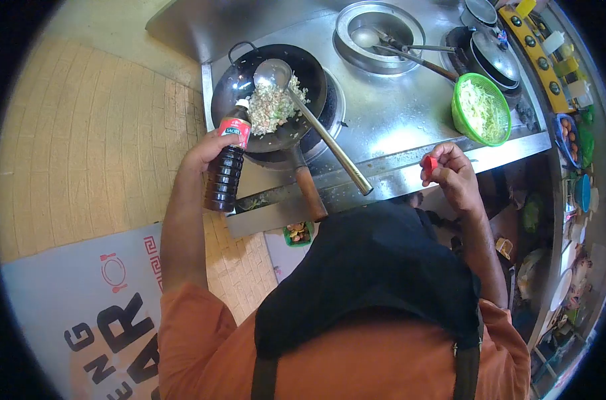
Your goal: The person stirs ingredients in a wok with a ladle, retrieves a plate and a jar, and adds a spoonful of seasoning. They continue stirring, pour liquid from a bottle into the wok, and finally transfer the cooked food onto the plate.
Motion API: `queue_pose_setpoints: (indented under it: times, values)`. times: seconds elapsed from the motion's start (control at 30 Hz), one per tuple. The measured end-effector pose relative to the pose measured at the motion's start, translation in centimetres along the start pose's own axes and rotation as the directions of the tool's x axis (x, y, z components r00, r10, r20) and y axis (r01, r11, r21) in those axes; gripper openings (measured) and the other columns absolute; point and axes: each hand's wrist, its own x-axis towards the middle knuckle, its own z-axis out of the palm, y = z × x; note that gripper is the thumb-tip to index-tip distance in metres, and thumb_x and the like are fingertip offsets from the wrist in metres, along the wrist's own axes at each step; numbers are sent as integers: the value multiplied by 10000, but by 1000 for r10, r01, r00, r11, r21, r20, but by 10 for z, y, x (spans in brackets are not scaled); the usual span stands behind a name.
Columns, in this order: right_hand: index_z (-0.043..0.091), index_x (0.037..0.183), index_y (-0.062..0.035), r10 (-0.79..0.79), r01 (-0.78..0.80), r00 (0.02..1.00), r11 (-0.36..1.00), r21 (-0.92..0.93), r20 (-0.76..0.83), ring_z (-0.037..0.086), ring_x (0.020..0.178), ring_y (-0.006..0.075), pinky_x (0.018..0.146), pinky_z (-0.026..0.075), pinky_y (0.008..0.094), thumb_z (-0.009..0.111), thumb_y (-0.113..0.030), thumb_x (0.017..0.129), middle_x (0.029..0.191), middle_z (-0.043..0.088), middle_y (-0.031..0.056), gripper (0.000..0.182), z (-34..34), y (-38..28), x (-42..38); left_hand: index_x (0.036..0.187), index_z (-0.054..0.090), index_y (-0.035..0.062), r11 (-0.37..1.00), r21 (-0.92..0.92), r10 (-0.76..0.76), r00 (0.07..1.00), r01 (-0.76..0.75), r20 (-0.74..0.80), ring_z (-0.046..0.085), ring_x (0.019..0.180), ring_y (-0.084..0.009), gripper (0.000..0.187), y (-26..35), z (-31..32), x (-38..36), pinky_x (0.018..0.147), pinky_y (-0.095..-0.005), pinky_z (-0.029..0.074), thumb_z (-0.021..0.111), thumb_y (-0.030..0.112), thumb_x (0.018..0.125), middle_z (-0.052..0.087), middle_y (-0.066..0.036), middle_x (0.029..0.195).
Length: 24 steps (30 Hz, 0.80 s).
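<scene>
My left hand (214,148) is wrapped round a dark sauce bottle (225,177) with a red label, held upright-ish beside the wok; its white neck shows no cap. Between the fingers of my right hand (453,175) is a red bottle cap (429,164), above the stove's front edge. Chopped, mixed food (270,115) lies in the black wok (226,100), whose wooden handle points towards me. A long-handled metal ladle (330,143) rests in the wok with its bowl on the food and its shaft crossing the rim.
Right of the wok, a green basket (460,117) holds shredded cabbage (482,110). Behind stands a round metal pot (346,50) with utensils in it. A lidded pan (496,57) sits at the back right, near a shelf with eggs (569,137). The steel counter (396,137) has a raised front edge.
</scene>
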Motion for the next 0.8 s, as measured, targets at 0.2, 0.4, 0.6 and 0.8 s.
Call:
queue_pose_setpoints:
  times: [0.2,0.4,0.6,0.8]
  values:
    - [532,983,-33,-4,4,1000,999,32,6,614,763,184,680,528,326,563,7,758,911,600,104,230,2,0,1,1048,609,82,1000,4,-5,1000,5,7,625,640,-126,377,-2,-2,2,585,-292,516,721,297,760,668,-36,825]
    - [526,984,-27,-1,0,1000,1000,26,14,611,765,184,682,524,322,559,13,759,910,597,104,231,4,-2,1,1052,604,85,1000,-7,-18,1000,18,21,626,641,-126,373,0,-3,0,585,-292,516,718,294,765,667,-36,830]
    - [525,981,-24,-9,8,999,1000,21,38,610,769,181,677,523,319,559,7,769,914,593,105,217,3,-2,2,1054,600,80,995,-52,81,996,-83,-40,627,649,-137,357,-4,-3,2,611,-289,519,723,262,772,660,-33,827]
    - [529,991,-32,-6,4,999,999,40,44,609,766,177,679,515,316,584,-4,802,909,593,98,198,3,-1,4,1079,574,42,843,-46,507,820,-536,-265,636,762,-137,381,-1,4,-7,716,-282,520,763,85,751,651,-40,883]
